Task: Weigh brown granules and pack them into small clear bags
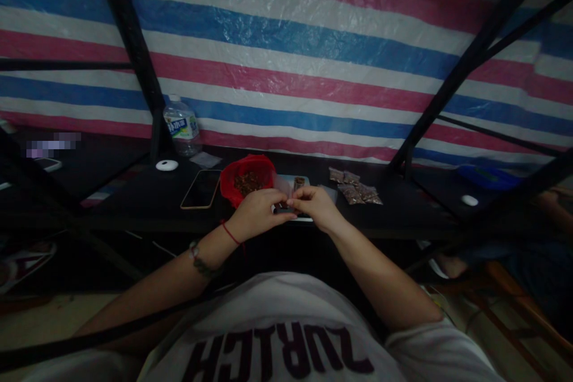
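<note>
My left hand [261, 210] and my right hand [316, 204] meet over a small light-coloured scale-like device [305, 181]. Their fingertips pinch a small clear plastic bag [282, 185] between them; its lower part is hidden by the fingers. Just beyond the fingers, a little pile of brown bits [299, 181] shows on the device. Left of it, a red plastic bag [229, 174] lies spread open, with loose brown pieces [248, 182] inside. Several small filled bags [356, 187] lie in a group right of my right hand. Close to them is a flat clear bag [329, 192].
A phone [201, 190] lies left of the red bag. Behind it stand a plastic bottle [181, 125] and a white oval case [167, 165]. Dark metal posts [142, 54] rise from the black table [134, 197]. At far right are a blue item [487, 177] and another person's arm [555, 208].
</note>
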Tool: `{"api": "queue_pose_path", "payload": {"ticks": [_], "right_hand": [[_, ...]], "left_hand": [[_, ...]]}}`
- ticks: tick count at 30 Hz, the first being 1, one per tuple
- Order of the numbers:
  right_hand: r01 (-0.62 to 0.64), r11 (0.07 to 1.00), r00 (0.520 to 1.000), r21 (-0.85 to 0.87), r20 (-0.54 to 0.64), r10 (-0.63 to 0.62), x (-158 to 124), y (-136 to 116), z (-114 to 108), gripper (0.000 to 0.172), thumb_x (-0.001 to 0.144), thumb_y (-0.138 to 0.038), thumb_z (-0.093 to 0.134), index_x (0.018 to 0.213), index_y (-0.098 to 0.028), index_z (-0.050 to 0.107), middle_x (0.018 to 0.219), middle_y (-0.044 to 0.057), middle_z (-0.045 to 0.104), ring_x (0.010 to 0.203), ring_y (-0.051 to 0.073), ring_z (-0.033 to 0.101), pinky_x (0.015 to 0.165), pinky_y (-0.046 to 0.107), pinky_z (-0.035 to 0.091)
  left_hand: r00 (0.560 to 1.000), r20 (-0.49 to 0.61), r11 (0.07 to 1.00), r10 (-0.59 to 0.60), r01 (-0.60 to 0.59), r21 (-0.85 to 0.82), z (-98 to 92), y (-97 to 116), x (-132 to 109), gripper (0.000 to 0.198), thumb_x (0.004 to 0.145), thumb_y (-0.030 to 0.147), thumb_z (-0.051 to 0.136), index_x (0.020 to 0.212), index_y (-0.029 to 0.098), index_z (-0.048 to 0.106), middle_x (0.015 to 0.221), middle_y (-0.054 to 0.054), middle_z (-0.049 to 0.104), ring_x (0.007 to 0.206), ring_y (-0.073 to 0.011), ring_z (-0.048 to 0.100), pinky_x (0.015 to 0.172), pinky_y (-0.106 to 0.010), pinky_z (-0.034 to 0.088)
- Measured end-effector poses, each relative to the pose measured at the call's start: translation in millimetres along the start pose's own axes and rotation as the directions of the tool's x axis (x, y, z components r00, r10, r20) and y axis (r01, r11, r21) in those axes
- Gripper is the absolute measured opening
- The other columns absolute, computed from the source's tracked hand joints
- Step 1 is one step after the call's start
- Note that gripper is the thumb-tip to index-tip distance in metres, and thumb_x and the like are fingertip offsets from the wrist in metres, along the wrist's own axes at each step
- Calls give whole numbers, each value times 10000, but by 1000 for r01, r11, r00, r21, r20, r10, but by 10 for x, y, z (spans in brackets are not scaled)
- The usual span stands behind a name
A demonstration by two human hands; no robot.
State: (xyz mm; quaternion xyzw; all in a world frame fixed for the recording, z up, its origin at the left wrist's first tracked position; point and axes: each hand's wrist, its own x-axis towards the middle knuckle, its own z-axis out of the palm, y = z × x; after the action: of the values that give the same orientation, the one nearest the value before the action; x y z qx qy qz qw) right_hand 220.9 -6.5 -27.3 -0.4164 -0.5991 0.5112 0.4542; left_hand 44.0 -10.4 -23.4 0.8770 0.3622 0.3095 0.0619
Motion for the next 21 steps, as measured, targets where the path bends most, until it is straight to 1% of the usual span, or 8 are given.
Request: {"api": "queue_pose_path", "payload": {"ticks": [2, 5, 7, 9, 13, 16, 18, 21], "right_hand": [[-8, 1000, 1000, -28, 19, 8, -1, 27, 11, 298, 561, -382, 813, 613, -149, 634, 551, -19, 600, 497, 91, 519, 489, 216, 393], [-19, 997, 998, -71, 51, 22, 3, 59, 0, 290, 581, -375, 808, 601, -148, 629, 517, -26, 578, 474, 80, 486, 468, 208, 352], [-44, 996, 995, -81, 87, 51, 6, 63, -23, 286, 574, -369, 814, 612, -145, 639, 529, -22, 586, 480, 80, 486, 474, 210, 350], [-69, 994, 989, -82, 125, 79, 4, 50, -48, 287, 563, -362, 822, 627, -142, 650, 554, -17, 602, 493, 83, 495, 490, 213, 359], [-25, 996, 971, -91, 235, 46, -14, 10, -81, 293, 620, -388, 792, 647, -143, 636, 601, 0, 626, 547, 104, 542, 541, 225, 391], [42, 993, 936, -109, 353, 0, -19, 16, -86, 294, 709, -415, 725, 685, -151, 598, 639, 3, 625, 593, 114, 556, 567, 227, 394], [106, 981, 933, -162, 359, -41, -7, 44, -92, 292, 765, -426, 665, 700, -158, 569, 651, -7, 599, 602, 108, 530, 565, 221, 377], [232, 913, 950, -335, 278, -139, 33, 86, -117, 281, 810, -397, 600, 667, -166, 528, 615, -34, 506, 582, 94, 445, 538, 208, 321]], "left_hand": [[1000, 25, 999, -18, 19, -34, 7, -11, 1, 348, 764, 497, 658, 769, 149, 665, 734, -32, 661, 688, -150, 594, 622, -240, 400], [997, 56, 995, -48, 53, -88, 2, -29, 8, 279, 788, 411, 644, 719, 142, 667, 671, -17, 638, 632, -128, 572, 583, -223, 373], [994, 102, 985, -47, 64, -163, -16, -47, 13, 224, 803, 344, 620, 725, 142, 678, 663, -8, 640, 618, -116, 569, 576, -213, 370], [985, 172, 960, -28, 75, -271, -38, -69, 15, 220, 816, 334, 593, 761, 146, 693, 674, -5, 652, 621, -112, 575, 582, -205, 383], [947, 322, 836, -2, 178, -518, -36, -111, 13, 274, 837, 368, 550, 810, 142, 701, 727, -24, 688, 652, -119, 608, 608, -202, 437], [911, 412, 717, -2, 289, -635, 21, -136, 8, 300, 842, 372, 519, 816, 132, 697, 780, -51, 706, 669, -128, 629, 631, -218, 477], [912, 407, 706, -56, 324, -629, 55, -147, 5, 292, 834, 351, 506, 775, 131, 689, 722, -41, 691, 628, -123, 616, 599, -214, 468], [936, 281, 811, -211, 328, -485, 56, -154, 10, 266, 801, 269, 481, 638, 141, 648, 553, 0, 610, 537, -109, 556, 525, -198, 400]]}}
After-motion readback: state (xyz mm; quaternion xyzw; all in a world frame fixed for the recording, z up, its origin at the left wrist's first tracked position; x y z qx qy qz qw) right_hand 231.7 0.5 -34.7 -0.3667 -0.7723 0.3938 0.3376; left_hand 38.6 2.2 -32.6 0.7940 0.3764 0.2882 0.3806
